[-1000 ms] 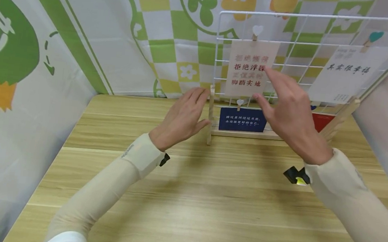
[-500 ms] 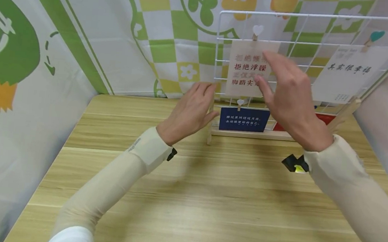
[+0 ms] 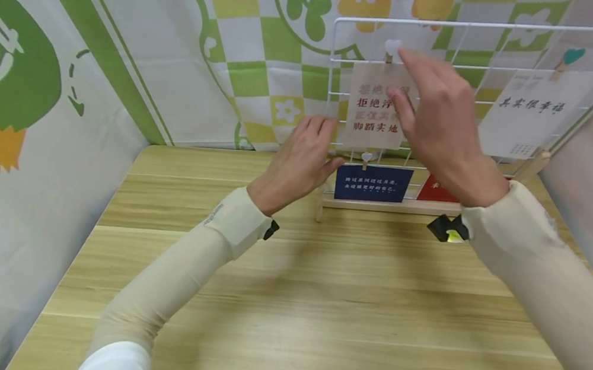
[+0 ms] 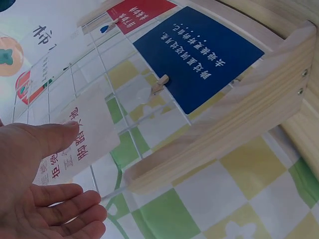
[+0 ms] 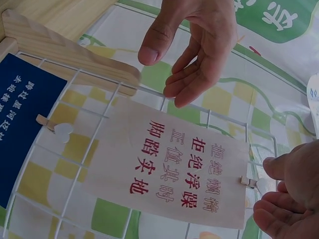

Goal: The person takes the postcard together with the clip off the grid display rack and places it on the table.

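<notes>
A pale card with red lettering hangs on a white wire grid under a clip with a white heart. My right hand is raised in front of the card's right side. In the right wrist view, its thumb and fingers lie apart on either side of the white-heart clip, not visibly pinching it. By the grid's left edge hovers my left hand, fingers loosely bent and holding nothing; the left wrist view has the card beyond its thumb.
Lower on the grid hang a blue card and a red card, partly behind my right hand. A white card hangs at right under a teal heart clip. The grid's wooden base stands on the wooden table.
My right hand has risen along the card up to the white-heart clip. The left hand has moved slightly up and right along the grid's left edge. The cards hang as before.
</notes>
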The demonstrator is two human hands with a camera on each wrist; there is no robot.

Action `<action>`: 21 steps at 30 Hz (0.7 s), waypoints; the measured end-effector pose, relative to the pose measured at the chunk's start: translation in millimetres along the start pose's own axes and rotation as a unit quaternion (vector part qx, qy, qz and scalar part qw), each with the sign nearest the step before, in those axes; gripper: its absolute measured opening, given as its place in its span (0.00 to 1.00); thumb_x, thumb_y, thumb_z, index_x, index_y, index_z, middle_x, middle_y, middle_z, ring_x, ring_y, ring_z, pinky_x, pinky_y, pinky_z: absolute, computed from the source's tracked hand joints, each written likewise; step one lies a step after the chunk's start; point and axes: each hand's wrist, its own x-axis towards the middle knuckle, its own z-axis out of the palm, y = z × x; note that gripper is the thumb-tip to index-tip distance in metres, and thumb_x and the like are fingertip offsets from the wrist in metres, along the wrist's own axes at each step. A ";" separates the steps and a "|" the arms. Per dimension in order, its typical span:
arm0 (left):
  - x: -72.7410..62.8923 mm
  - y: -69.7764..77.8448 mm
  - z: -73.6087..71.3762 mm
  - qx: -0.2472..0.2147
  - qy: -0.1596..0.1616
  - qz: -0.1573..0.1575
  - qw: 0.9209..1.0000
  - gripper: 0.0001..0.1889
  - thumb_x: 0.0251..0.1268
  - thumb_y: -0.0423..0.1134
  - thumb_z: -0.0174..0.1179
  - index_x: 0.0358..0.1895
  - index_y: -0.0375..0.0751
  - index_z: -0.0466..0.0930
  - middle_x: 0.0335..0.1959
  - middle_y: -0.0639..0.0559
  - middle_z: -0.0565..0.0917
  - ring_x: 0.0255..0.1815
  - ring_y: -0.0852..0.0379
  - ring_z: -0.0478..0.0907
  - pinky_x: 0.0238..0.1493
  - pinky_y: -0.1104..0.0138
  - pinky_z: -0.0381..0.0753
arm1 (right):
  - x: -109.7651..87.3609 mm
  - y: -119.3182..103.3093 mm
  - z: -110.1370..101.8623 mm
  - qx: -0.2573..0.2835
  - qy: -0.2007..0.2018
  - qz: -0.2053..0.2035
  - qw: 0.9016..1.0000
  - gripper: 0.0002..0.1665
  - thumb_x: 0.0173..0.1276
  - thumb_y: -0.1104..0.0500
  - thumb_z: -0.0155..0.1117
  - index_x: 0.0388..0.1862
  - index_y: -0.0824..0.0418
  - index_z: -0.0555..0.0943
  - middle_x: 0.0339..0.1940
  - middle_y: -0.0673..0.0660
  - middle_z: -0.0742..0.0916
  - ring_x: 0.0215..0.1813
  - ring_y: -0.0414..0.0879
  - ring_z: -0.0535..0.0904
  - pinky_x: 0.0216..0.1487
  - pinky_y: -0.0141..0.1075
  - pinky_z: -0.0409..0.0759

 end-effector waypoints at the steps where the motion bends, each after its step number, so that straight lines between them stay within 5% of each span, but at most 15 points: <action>1: 1.3 0.8 -0.3 -0.002 0.001 -0.002 1.000 0.30 0.62 0.44 0.68 0.61 0.29 0.68 0.55 0.38 0.78 0.55 0.44 0.73 0.62 0.58 0.74 | 1.8 -0.3 -0.2 -0.001 0.002 0.000 1.000 0.28 0.69 0.62 0.64 0.67 0.65 0.72 0.64 0.65 0.80 0.65 0.59 0.77 0.69 0.44 0.74; 21: 20.5 8.2 -6.8 0.000 -0.002 -0.038 0.999 0.29 0.64 0.44 0.66 0.60 0.28 0.70 0.52 0.39 0.80 0.52 0.46 0.75 0.59 0.60 0.75 | 25.7 -6.0 -0.3 -0.043 -0.035 0.019 0.998 0.27 0.73 0.59 0.59 0.69 0.64 0.70 0.65 0.64 0.80 0.66 0.59 0.76 0.72 0.46 0.71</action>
